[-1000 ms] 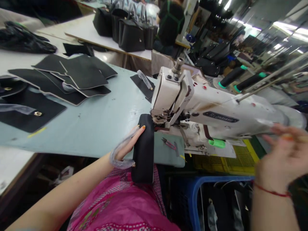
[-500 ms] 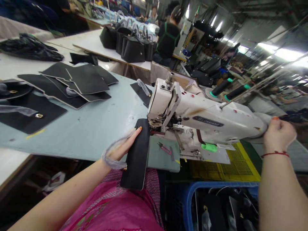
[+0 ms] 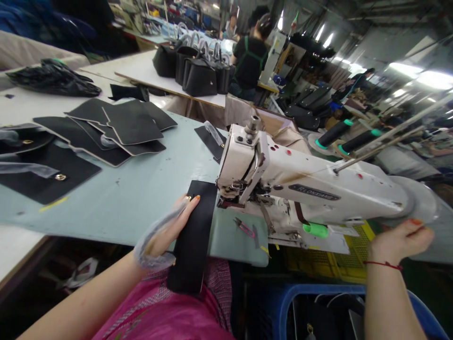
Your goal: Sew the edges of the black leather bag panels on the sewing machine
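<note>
My left hand [image 3: 179,222] is closed on a long black bag panel [image 3: 194,236], thumb on top. A plastic-wrapped handle [image 3: 145,248] fixed to the panel by gold fittings loops around my left wrist. The panel lies just left of the sewing machine's needle area [image 3: 230,200], its lower end hanging over the table edge above my lap. At far right, my right hand [image 3: 399,241] has its fingers curled at the lower rim of the machine's handwheel [image 3: 426,198]. Thread snips [image 3: 244,228] rest on the machine bed's plate [image 3: 237,248].
Black panels [image 3: 134,120] are piled on the left of the table [image 3: 141,198]. Another panel with a wrapped handle [image 3: 210,139] lies behind the machine. A blue basket [image 3: 283,302] of black pieces stands below. Finished black bags [image 3: 198,75] and a co-worker [image 3: 249,61] are farther back.
My left hand has drawn the panel left and toward me, away from the needle area. My right hand has gone down from the handwheel's side to its lower rim.
</note>
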Available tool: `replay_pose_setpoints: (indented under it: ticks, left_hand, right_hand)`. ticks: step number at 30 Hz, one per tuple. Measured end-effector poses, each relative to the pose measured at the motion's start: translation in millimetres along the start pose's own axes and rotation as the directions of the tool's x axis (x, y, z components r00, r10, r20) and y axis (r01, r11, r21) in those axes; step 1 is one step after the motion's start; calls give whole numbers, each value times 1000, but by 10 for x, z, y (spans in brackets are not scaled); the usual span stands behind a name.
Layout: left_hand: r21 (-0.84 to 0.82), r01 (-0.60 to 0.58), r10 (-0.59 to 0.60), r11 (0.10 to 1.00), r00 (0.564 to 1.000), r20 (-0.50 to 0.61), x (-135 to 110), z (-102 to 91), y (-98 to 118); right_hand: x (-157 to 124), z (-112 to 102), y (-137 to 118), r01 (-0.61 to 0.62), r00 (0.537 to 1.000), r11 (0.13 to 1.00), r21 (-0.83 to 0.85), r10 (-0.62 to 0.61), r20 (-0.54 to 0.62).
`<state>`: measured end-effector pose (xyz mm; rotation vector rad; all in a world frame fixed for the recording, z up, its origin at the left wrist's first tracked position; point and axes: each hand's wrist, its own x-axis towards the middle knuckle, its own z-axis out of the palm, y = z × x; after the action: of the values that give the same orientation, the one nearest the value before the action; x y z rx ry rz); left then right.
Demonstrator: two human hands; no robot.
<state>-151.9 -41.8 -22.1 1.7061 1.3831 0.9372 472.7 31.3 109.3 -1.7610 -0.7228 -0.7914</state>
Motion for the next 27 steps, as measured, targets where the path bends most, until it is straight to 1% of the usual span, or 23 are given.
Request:
replay_pose_setpoints:
  ticks: [2,3,4,5,6,7,8,9,10,11,12,13,14,15,16,17,19,20,21,23,24,25,27]
  left_hand:
    - [46,17,-18,999,1000,23,-143,-197,-13]
    - [57,40,-40,998,999,6,-203,-284,-19]
    - [53,72,-70,996,997,-33,-248,-352,-17]
    - [34,105,-102,994,991,-87,-274,-394,-4]
    - [6,134,-132,991,980,-146,-278,-408,22]
    - [-32,155,-158,987,967,-200,-263,-391,59]
    - [-77,161,-175,984,956,-234,-235,-345,100]
    - [-127,158,-185,979,952,-245,-200,-274,140]
    - [-178,150,-191,973,951,-242,-165,-185,171]
    - [-230,147,-202,962,950,-239,-139,-86,187]
    - [-266,150,-214,952,948,-233,-123,12,184]
    - [-273,158,-225,949,945,-235,-120,97,163]
    - [-248,166,-227,955,943,-242,-130,157,125]
    - [-206,164,-214,965,944,-251,-149,182,77]
    - [-168,149,-187,974,952,-242,-173,166,26]
    - [-149,120,-150,982,966,-212,-200,106,-18]
    - [-167,45,-67,985,989,-129,-237,-128,-58]
    - [-183,10,-30,983,994,-107,-238,-278,-42]
    - [-180,-24,3,983,994,-112,-222,-432,-1]
    - [-88,-97,80,991,981,-176,-134,-687,144]
    - [-11,-137,133,990,971,-197,-64,-767,237]
    - [70,-183,193,981,964,-185,16,-811,333]
    - [201,-278,296,939,952,-70,182,-797,509]
  right_hand:
    - [-17,-109,-106,-6,1000,1000,28,6,25]
    - [-97,-198,-207,9,1000,998,66,-9,-2]
    - [-242,-312,-342,28,999,992,121,-23,-42]
    - [-459,-449,-507,75,994,980,183,-58,-95]
    - [-746,-604,-700,115,989,962,249,-88,-115]
    - [-1095,-767,-912,95,995,940,328,-95,-17]
    - [-1492,-929,-1136,-6,973,905,425,-93,211]
    - [-1915,-1077,-1365,-181,830,862,473,-124,544]
    - [-2341,-1202,-1591,-403,555,797,450,-178,813]
    - [-2744,-1294,-1807,-617,238,707,345,-249,939]
    - [-3103,-1352,-2008,-761,7,617,203,-305,952]
    - [-3402,-1376,-2190,-835,-133,545,76,-334,933]
    - [-3631,-1373,-2349,-878,-200,479,-17,-334,921]
    - [-3787,-1349,-2482,-910,-228,406,-79,-332,915]
    - [-3875,-1313,-2590,-930,-246,344,-130,-321,915]
    - [-3907,-1273,-2672,-942,-254,295,-161,-310,916]
    - [-3856,-1197,-2763,-952,-259,241,-189,-304,917]
    - [-3802,-1168,-2779,-954,-258,234,-190,-308,916]
    - [-3747,-1147,-2780,-955,-253,233,-185,-312,916]
    - [-3660,-1131,-2759,-953,-255,244,-181,-320,913]
    - [-3634,-1134,-2747,-950,-261,252,-183,-324,909]
    - [-3621,-1144,-2736,-947,-271,260,-189,-328,905]
    - [-3618,-1174,-2720,-942,-288,267,-203,-332,898]
